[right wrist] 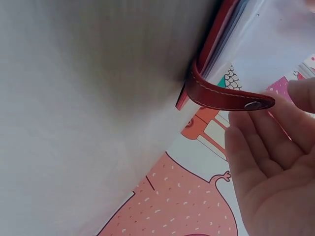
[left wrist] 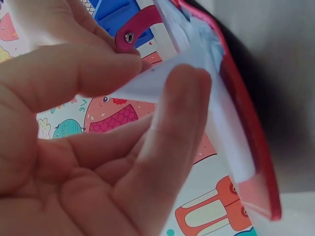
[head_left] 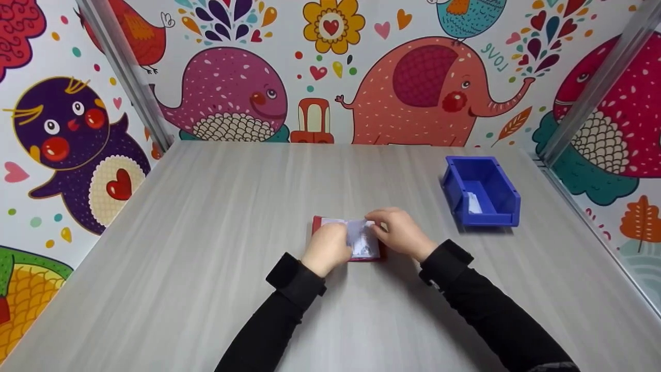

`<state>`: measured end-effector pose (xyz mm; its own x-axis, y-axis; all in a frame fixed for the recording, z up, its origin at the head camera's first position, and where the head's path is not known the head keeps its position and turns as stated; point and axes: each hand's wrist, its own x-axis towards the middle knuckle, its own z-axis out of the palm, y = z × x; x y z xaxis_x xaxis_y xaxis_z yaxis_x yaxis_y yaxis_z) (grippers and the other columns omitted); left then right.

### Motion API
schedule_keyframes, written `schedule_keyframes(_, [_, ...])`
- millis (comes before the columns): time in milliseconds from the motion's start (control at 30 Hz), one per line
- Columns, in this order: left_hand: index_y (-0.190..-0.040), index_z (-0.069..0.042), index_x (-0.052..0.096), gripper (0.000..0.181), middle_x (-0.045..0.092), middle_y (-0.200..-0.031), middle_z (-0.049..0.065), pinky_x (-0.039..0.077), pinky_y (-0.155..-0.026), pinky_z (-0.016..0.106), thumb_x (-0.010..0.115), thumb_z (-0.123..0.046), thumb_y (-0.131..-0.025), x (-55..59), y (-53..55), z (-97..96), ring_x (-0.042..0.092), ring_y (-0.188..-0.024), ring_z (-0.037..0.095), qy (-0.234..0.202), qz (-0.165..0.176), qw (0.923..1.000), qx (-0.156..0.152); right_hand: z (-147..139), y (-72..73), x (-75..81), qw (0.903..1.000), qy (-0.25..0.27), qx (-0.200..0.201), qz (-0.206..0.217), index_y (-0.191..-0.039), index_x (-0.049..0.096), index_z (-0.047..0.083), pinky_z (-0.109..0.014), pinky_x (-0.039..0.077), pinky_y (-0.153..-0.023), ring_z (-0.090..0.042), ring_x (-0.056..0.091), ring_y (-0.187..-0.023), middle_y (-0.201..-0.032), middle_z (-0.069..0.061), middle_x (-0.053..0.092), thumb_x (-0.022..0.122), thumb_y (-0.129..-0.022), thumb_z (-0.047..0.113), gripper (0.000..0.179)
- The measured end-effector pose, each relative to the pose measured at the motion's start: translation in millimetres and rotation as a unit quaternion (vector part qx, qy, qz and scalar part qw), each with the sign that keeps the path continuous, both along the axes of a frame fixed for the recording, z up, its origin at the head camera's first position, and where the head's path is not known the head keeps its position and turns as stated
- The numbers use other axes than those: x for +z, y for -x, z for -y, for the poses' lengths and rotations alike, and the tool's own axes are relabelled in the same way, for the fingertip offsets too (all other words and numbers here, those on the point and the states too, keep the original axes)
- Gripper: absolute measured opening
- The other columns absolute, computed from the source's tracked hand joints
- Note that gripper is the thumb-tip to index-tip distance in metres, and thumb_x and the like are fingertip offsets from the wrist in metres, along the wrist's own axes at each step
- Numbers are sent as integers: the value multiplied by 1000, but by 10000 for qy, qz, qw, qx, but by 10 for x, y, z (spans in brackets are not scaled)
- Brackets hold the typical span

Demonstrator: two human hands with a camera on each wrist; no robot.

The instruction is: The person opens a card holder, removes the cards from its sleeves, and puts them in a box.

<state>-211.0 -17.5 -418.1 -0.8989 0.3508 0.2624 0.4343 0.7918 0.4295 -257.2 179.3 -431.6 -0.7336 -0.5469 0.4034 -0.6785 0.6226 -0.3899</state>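
Observation:
A red card holder (head_left: 316,224) lies opened on the table, with clear plastic sleeves (head_left: 365,240) inside. My left hand (head_left: 327,250) covers its left half; in the left wrist view, the thumb and fingers pinch a translucent sleeve (left wrist: 147,83) lifted off the cover (left wrist: 241,108). At the upper right corner of the sleeves, my right hand (head_left: 400,230) holds a sleeve edge between thumb and fingers. In the right wrist view, the red strap (right wrist: 221,97) with its metal snap sticks out against the right fingers. The sleeve's contents are too blurred to tell.
A blue plastic bin (head_left: 493,219) stands at the back right of the table (head_left: 206,206), with a small white item (head_left: 473,203) in it. Walls with cartoon animals (head_left: 413,103) close off the back and sides, with metal posts (head_left: 131,77) at the corners.

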Motion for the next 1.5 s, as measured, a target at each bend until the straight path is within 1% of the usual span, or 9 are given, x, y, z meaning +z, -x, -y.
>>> schedule_keyframes(133, [-64, -8, 49, 23, 54, -66, 5, 47, -62, 40, 68, 5, -68, -6, 11, -3, 48, -60, 20, -6, 93, 10000, 22, -10, -10, 12, 9997, 70, -230, -56, -115, 69, -5, -51, 47, -94, -37, 62, -107, -111, -20, 68, 66, -89, 0, 27])
schedule_keyframes(267, [-68, -5, 53, 17, 54, -68, 5, 45, -61, 37, 67, 4, -71, -1, 31, 1, 44, -62, 19, -152, 311, 9993, 128, -14, -18, 32, 9994, 40, -335, -12, -117, 69, -4, -50, 46, -94, -37, 61, -108, -112, -19, 68, 66, -90, 3, 27])
schedule_keyframes(467, [-70, -3, 56, 11, 58, -70, 7, 47, -63, 38, 64, 2, -76, -6, 86, 33, 50, -65, 20, -502, 422, 9967, 482, -11, -20, 41, 9996, -6, -292, -26, -112, 70, -4, -50, 46, -94, -37, 62, -106, -110, -19, 68, 67, -89, 2, 24])
schedule_keyframes(700, [-76, 2, 61, 3, 64, -78, 14, 51, -73, 45, 62, 4, -76, -13, 144, 90, 61, -74, 31, -657, 636, 9924, 823, -12, -6, -4, 9999, -63, -146, -67, -105, 72, -4, -48, 49, -87, -33, 64, -95, -100, -15, 70, 68, -86, 1, 20])
schedule_keyframes(800, [-83, 5, 63, 8, 66, -85, 17, 52, -78, 46, 62, 7, -75, -9, 168, 115, 63, -80, 33, -714, 785, 9900, 929, -10, 1, -29, 9999, -102, -57, 11, -104, 72, -4, -48, 49, -85, -32, 64, -92, -97, -15, 70, 70, -85, 1, 20])
schedule_keyframes(967, [-105, 11, 67, 30, 68, -105, 23, 51, -89, 45, 60, 10, -75, -11, 201, 162, 64, -99, 37, -814, 1037, 9859, 1029, -16, 7, -54, 9996, -202, -40, 194, -103, 72, -4, -47, 49, -82, -30, 63, -88, -95, -15, 69, 71, -83, 2, 21])
schedule_keyframes(1033, [-109, 11, 66, 34, 68, -109, 24, 50, -91, 45, 60, 11, -75, -24, 217, 182, 63, -103, 38, -825, 1047, 9856, 1038, -21, 8, -58, 9994, -224, -51, 240, -103, 72, -4, -47, 49, -81, -30, 62, -87, -94, -15, 69, 71, -83, 2, 21])
schedule_keyframes(1267, [-88, 7, 67, 21, 69, -92, 19, 52, -80, 45, 56, 12, -71, -70, 258, 235, 61, -82, 30, -768, 900, 9873, 1059, -39, 4, -73, 9986, -415, -101, 302, -102, 71, -5, -48, 49, -85, -34, 63, -91, -96, -16, 69, 73, -81, 3, 23])
schedule_keyframes(1500, [-76, 3, 63, 10, 67, -83, 16, 51, -75, 46, 58, 9, -70, -100, 278, 280, 59, -75, 30, -727, 793, 9881, 1096, -38, -8, -91, 9969, -657, -211, 391, -103, 71, -4, -48, 49, -86, -33, 63, -93, -97, -15, 68, 74, -81, 4, 23])
